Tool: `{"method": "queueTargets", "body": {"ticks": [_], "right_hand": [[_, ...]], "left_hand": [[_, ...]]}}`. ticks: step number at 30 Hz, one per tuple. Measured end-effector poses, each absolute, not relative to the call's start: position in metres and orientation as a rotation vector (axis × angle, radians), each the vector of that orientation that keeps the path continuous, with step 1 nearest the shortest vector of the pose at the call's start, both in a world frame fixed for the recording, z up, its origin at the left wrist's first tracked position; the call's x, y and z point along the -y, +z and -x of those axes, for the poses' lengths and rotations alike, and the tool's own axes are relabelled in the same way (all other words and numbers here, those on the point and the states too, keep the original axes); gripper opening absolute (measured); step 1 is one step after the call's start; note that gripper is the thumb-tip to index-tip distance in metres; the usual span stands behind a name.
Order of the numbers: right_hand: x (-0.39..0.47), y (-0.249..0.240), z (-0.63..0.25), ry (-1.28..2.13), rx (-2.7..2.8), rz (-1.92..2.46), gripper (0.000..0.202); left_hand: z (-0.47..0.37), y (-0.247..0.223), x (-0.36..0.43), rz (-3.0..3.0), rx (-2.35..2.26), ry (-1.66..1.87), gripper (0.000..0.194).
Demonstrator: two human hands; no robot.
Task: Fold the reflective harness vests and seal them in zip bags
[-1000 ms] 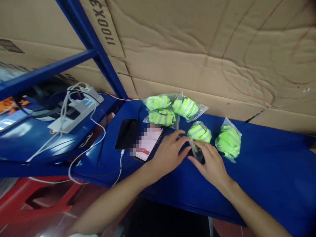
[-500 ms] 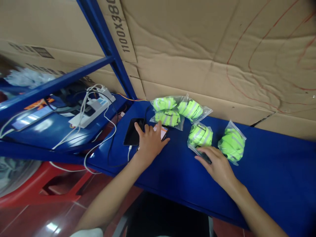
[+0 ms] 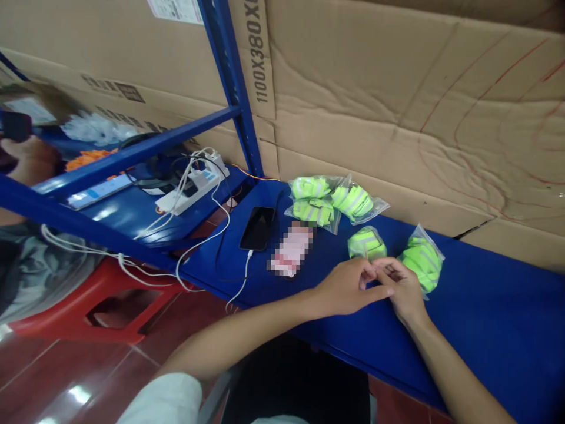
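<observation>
My left hand point(image 3: 346, 287) and my right hand point(image 3: 401, 287) meet at the fingertips in front of a clear bag of yellow-green strapping point(image 3: 367, 242). Fingers of both are pressed together; whatever they pinch is hidden. Close to the right hand lies another such bag point(image 3: 422, 262). Several more bags point(image 3: 314, 211) are grouped against the cardboard. Left of my left hand, a phone with a lit, pixelated screen point(image 3: 292, 249) lies on the blue table point(image 3: 498, 330). A dark phone point(image 3: 256, 228) with a white cable is beside it.
Blue shelf posts point(image 3: 238, 88) and a white power strip point(image 3: 189, 191) with tangled cables stand at the left. A red stool point(image 3: 123, 306) is below them. Another person's hand point(image 3: 33, 154) holds a phone at far left. Cardboard point(image 3: 375, 88) backs the table.
My left hand has left the lit phone and moved right to meet my right hand. The dark object in my right hand no longer shows. The view has shifted left.
</observation>
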State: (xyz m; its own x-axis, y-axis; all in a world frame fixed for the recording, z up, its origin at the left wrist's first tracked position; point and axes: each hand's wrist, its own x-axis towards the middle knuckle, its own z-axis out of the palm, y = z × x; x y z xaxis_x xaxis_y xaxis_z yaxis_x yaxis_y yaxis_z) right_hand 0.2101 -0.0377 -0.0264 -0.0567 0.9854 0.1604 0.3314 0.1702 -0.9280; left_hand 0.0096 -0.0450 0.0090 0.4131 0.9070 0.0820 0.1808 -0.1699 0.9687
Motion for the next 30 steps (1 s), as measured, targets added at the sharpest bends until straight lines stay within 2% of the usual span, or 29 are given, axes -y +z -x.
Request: {"method": "queueTargets", "body": {"ticks": [4, 7, 9, 12, 15, 20, 25, 30], "right_hand": [[0.031, -0.035, -0.208, 0.882, 1.638, 1.267, 0.046], [0.035, -0.038, -0.204, 0.789, 1.714, 1.319, 0.052], [0.039, -0.038, -0.199, 0.588, 1.787, 1.411, 0.054], [0.042, -0.038, -0.194, 0.341, 1.897, 1.479, 0.039], [0.042, -0.037, -0.196, 0.393, 1.894, 1.438, 0.03], [0.044, -0.034, -0.196, 0.545, 1.868, 1.391, 0.031], [0.045, -0.031, -0.191, 0.73, 1.816, 1.339, 0.042], [0.046, -0.021, -0.19, 0.334, 1.925, 1.351, 0.045]], "left_hand": [[-0.034, -0.021, 0.033, -1.364, -0.929, 1.021, 0.027], [-0.032, -0.036, 0.021, -1.23, -0.979, 1.133, 0.042], [-0.027, -0.04, 0.015, -1.135, -1.022, 1.198, 0.05], [-0.024, -0.042, 0.012, -1.013, -1.016, 1.202, 0.041], [-0.024, -0.042, 0.014, -0.949, -0.931, 1.143, 0.032], [-0.027, -0.042, 0.019, -0.852, -0.924, 1.205, 0.061], [-0.028, -0.041, 0.023, -0.688, -0.827, 1.181, 0.057], [-0.021, -0.027, 0.024, -0.592, -0.697, 1.117, 0.055]]}}
